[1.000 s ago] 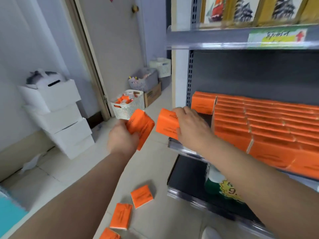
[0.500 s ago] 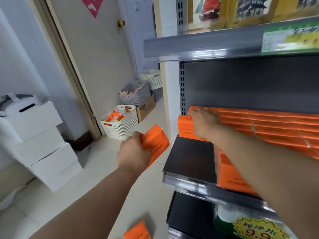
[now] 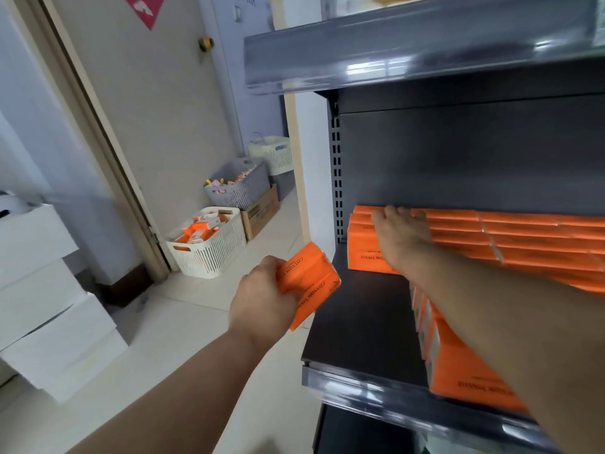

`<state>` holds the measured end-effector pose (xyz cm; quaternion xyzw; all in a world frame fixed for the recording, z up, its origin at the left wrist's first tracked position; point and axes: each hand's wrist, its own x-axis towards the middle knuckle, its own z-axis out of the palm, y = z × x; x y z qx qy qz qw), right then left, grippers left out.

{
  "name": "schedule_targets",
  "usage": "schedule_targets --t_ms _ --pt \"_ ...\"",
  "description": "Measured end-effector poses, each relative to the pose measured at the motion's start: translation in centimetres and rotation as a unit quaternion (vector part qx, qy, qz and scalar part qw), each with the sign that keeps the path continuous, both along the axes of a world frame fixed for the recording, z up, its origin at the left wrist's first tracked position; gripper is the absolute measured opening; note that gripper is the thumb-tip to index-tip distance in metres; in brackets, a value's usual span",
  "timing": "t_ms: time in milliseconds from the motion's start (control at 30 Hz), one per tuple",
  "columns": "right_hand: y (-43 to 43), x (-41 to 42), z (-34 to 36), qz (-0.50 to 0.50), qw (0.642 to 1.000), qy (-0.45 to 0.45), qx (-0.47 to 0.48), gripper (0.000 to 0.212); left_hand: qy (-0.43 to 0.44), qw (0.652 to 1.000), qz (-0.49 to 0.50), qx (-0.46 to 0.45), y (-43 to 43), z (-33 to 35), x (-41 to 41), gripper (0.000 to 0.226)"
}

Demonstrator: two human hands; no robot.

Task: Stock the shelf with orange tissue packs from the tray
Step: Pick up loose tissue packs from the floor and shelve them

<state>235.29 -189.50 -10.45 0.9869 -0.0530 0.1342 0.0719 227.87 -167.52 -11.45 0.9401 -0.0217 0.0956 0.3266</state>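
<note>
My left hand (image 3: 262, 299) grips one orange tissue pack (image 3: 311, 283), tilted, just off the left front corner of the dark shelf (image 3: 357, 322). My right hand (image 3: 399, 234) reaches to the back left of the shelf. Its fingers lie over the top of another orange pack (image 3: 361, 250), which stands at the left end of the back row of packs (image 3: 523, 237). A second block of orange packs (image 3: 465, 371) stands at the shelf's front under my right forearm. The white slatted tray (image 3: 212, 257) on the floor by the door holds more orange packs.
Close overhead juts the front edge of the upper shelf (image 3: 409, 44). A grey basket (image 3: 239, 188), a cardboard box (image 3: 262, 211) and another white basket (image 3: 275, 155) stand behind the tray. Stacked white boxes (image 3: 49, 306) stand at the left beside the door (image 3: 147, 109).
My right hand carried its pack from in front of the shelf to the back left and set it against the row. My left hand moved its pack closer to the shelf corner.
</note>
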Motion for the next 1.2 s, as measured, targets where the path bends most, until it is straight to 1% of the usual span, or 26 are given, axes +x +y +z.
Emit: schedule_targets --t_ms 67,133,233,367,433,500,633,800,967,1067,1133,1200 --pt "0.1 -0.1 0.1 -0.012 1.0 0.018 -0.006 0.048 -0.003 1.0 -0.008 0.0 -0.3 -0.1 0.0 0.04" --pt "0.3 -0.5 0.6 -0.025 0.999 0.038 0.008 0.053 -0.002 1.0 -0.01 0.001 -0.4 -0.1 -0.1 0.039" --pt "0.6 -2.9 2.0 -0.024 0.998 0.023 0.048 0.062 0.003 1.0 -0.015 -0.009 -0.6 0.0 -0.4 0.036" --pt "-0.6 -10.8 2.8 -0.01 0.99 -0.019 0.141 0.054 0.006 0.999 -0.042 -0.008 -1.7 0.5 -0.3 0.031" --pt "-1.7 -14.7 2.1 -0.033 0.989 -0.03 0.142 0.049 -0.003 0.998 -0.058 0.007 -2.8 0.7 0.1 0.034" --pt "-2.5 -17.2 1.3 -0.061 0.988 -0.034 0.141 0.043 -0.02 0.997 -0.062 0.041 -4.1 0.7 0.6 0.04" --pt "-3.5 -18.4 0.6 -0.074 0.979 -0.013 0.188 0.042 -0.015 0.995 -0.059 0.082 -7.1 0.3 1.7 0.046" --pt "-4.5 -17.9 0.4 -0.072 0.98 -0.019 0.186 0.046 0.01 0.994 -0.061 0.091 -10.5 0.0 4.0 0.053" --pt "-4.9 -17.4 0.3 -0.064 0.982 -0.012 0.18 0.048 -0.016 0.997 -0.046 0.059 -13.7 -0.8 5.7 0.049" --pt "-5.0 -17.2 0.3 -0.061 0.981 -0.016 0.184 0.047 -0.04 0.999 -0.029 0.019 -14.7 -1.2 6.1 0.047" --pt "-5.0 -17.2 0.4 -0.06 0.98 -0.017 0.188 0.046 -0.042 0.999 -0.022 -0.021 -14.6 -1.3 6.1 0.051" --pt "-5.0 -17.3 0.5 -0.06 0.98 -0.012 0.188 0.046 -0.043 0.998 -0.025 -0.043 -14.0 -1.4 5.9 0.059"
